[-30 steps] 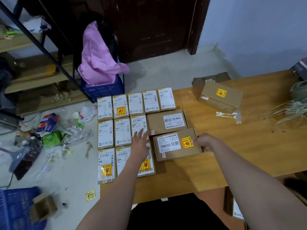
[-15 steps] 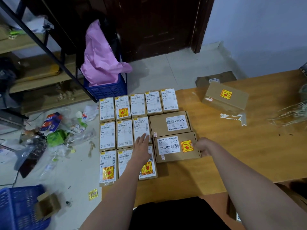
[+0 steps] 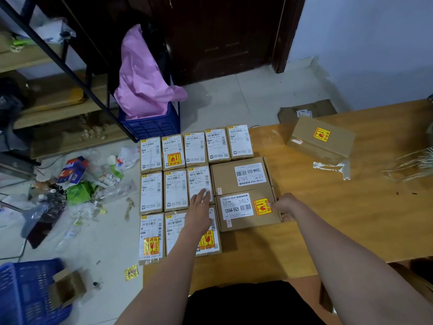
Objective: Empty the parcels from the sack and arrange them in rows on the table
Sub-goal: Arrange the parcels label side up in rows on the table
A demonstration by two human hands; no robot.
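Hands unmoved; parcels (image 3: 196, 184) cover wooden table (image 3: 328, 219).

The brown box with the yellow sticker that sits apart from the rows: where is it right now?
In the head view, the lone brown box lies on the table toward its far right, well beyond the arranged parcels, just behind a torn white tape scrap.
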